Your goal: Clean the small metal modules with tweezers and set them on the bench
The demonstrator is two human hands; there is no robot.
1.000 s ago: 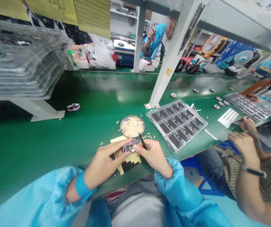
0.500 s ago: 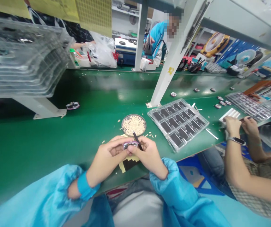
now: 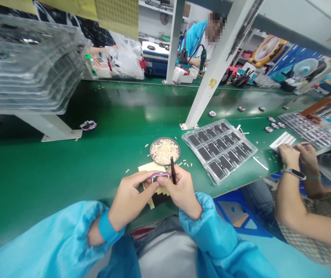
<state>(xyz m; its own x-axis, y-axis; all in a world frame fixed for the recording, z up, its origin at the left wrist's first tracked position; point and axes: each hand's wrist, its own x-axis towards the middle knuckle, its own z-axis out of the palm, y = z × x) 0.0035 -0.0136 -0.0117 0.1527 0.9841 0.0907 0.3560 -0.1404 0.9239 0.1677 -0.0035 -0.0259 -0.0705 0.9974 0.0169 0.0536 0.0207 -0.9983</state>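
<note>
Low over the bench, my left hand (image 3: 132, 195) pinches a small purple-rimmed watch case (image 3: 160, 176) by its left side. My right hand (image 3: 183, 193) grips the other end, its thumb pressed on the open inner face of the case. Black tweezers (image 3: 173, 170) stick up from between the right hand's fingers, tip upward. Fingers hide most of the inside of the case. Just beyond my hands is a round dish (image 3: 151, 153) of small cream-coloured pieces, some with dark spots. Yellow sheets (image 3: 148, 167), with a dark patch on the lower part, lie beneath my hands.
A clear tray (image 3: 200, 164) of small dark screens lies right of the dish. A white post (image 3: 201, 92) rises behind it. Stacked clear trays (image 3: 23, 77) stand on a rack at left. At right, a co-worker's hands (image 3: 289, 156) work over the bench.
The tweezers in my right hand have swung more upright, with the tip now farther right. The case has tipped, showing more of its purple edge. The view has shifted slightly.
</note>
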